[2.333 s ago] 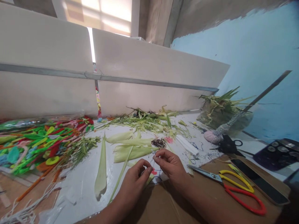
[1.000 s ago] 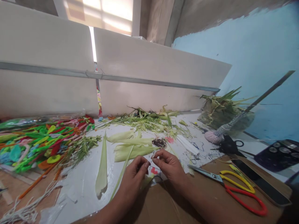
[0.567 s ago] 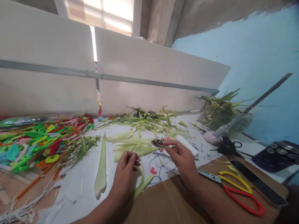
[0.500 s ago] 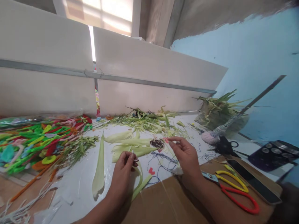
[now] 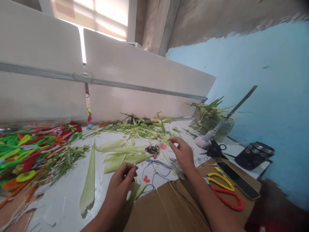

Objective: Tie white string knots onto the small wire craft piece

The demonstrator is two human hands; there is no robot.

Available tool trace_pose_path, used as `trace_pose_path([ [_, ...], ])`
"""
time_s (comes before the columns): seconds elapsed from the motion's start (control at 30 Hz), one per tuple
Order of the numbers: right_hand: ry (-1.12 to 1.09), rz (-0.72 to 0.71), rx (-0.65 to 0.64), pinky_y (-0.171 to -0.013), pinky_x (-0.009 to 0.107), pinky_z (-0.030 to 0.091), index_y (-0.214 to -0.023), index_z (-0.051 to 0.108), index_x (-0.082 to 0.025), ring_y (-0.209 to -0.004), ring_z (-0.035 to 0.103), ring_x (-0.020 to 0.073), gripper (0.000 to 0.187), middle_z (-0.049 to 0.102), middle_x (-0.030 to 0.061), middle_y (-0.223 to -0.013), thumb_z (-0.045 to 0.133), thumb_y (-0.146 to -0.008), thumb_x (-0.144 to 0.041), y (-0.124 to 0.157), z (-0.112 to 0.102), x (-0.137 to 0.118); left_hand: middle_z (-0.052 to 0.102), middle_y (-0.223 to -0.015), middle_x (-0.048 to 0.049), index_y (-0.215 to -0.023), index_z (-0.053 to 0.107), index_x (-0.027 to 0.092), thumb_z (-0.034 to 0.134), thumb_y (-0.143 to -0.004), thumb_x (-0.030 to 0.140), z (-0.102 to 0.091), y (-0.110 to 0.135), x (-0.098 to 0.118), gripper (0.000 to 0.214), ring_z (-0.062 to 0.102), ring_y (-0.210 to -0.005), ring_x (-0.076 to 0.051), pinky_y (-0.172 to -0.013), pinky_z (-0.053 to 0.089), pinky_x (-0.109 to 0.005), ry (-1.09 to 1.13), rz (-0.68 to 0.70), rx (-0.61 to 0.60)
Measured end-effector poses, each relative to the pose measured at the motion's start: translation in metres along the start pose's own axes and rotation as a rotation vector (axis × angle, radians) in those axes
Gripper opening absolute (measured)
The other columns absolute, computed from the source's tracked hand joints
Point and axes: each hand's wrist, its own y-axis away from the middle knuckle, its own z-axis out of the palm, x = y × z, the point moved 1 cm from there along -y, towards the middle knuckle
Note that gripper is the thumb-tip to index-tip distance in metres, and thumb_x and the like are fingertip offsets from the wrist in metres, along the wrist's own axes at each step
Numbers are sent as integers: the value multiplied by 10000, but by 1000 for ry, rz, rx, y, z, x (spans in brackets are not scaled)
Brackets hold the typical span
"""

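My left hand (image 5: 120,182) hovers low over the white table (image 5: 60,199), thumb and fingers pinched on a small thin pale piece I cannot make out, with a pale green leaf strip (image 5: 135,192) curling beneath it. My right hand (image 5: 182,154) is raised further back and to the right, fingers pinched together near the green stems (image 5: 135,126); what it holds is too small to see. Between the two hands lie a blue-white twisted cord (image 5: 158,163), a dark clump (image 5: 152,149) and small pink bits. Pale green leaves (image 5: 120,154) lie just beyond my left hand.
A cardboard sheet (image 5: 166,209) lies in front with red-and-yellow scissors (image 5: 224,193) and a phone (image 5: 238,180). Bright plastic pieces (image 5: 26,148) pile at left. At right are black scissors (image 5: 214,149), a bowl of greenery (image 5: 207,117) and a dark palette (image 5: 254,154).
My hands were close together, pinching something between them; they have drawn apart, the right hand moving back and right. My view has swung to the right.
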Motion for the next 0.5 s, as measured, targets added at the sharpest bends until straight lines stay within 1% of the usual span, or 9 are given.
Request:
trace_pose_path([
  [0.07, 6, -91, 20, -702, 328, 439, -1036, 742, -207, -784, 600, 211, 248, 686, 89, -1091, 601, -927, -380, 2, -1, -9, 585, -763, -12, -840, 648, 200, 644, -874, 558, 1, 1, 0, 360, 534, -730, -193, -659, 432, -261, -3, 16, -9],
  [0.1, -7, -129, 38, -739, 338, 452, -1027, 749, -218, -892, 617, 238, 234, 671, 99, -1146, 605, -935, -377, 4, -1, -14, 588, -769, -16, -838, 648, 199, 643, -878, 555, 1, 1, 0, 359, 535, -737, -194, -665, 432, -262, -5, 24, -14],
  [0.17, -66, -185, 56, -837, 368, 461, -969, 763, -238, -1067, 598, 275, 191, 666, 101, -1165, 627, -943, -370, 11, 0, -27, 590, -775, -20, -835, 644, 197, 636, -891, 545, 2, 2, 1, 352, 537, -745, -195, -665, 429, -261, -5, 33, -24],
  [0.2, -114, -202, 36, -896, 388, 451, -928, 767, -247, -1097, 590, 278, 171, 677, 93, -1143, 641, -944, -362, 15, 2, -33, 593, -780, -22, -837, 643, 198, 630, -900, 537, 2, 3, 1, 345, 540, -753, -196, -664, 428, -259, -4, 35, -30],
  [0.23, -176, -207, -15, -942, 403, 435, -892, 767, -252, -1087, 595, 274, 158, 692, 82, -1098, 658, -940, -355, 20, 5, -40, 598, -788, -23, -840, 643, 199, 625, -909, 527, 3, 4, 2, 335, 544, -762, -197, -666, 429, -259, -4, 41, -35],
  [0.27, -249, -195, -98, -958, 404, 428, -859, 765, -254, -1059, 605, 267, 157, 704, 72, -1048, 671, -937, -354, 26, 9, -47, 608, -798, -26, -844, 646, 199, 621, -917, 514, 3, 5, 2, 324, 550, -773, -198, -676, 434, -259, -4, 54, -36],
  [0.33, -393, -145, -313, -932, 388, 442, -814, 760, -247, -1002, 623, 257, 174, 713, 62, -979, 693, -925, -362, 39, 19, -59, 637, -820, -34, -855, 658, 199, 618, -924, 487, 4, 6, 4, 299, 568, -794, -202, -704, 448, -266, -13, 90, -50],
  [0.4, -473, -101, -465, -897, 374, 448, -841, 774, -245, -968, 630, 253, 175, 713, 59, -946, 704, -916, -386, 51, 29, -70, 669, -838, -41, -873, 677, 200, 609, -929, 462, 6, 8, 6, 277, 591, -804, -209, -726, 461, -278, -28, 115, -74],
  [0.5, -535, -54, -540, -871, 362, 442, -948, 783, -251, -957, 627, 253, 191, 723, 54, -962, 746, -879, -425, 61, 38, -80, 705, -855, -44, -863, 689, 207, 596, -924, 413, 7, 9, 9, 233, 625, -823, -224, -755, 477, -295, -79, 130, -103],
])
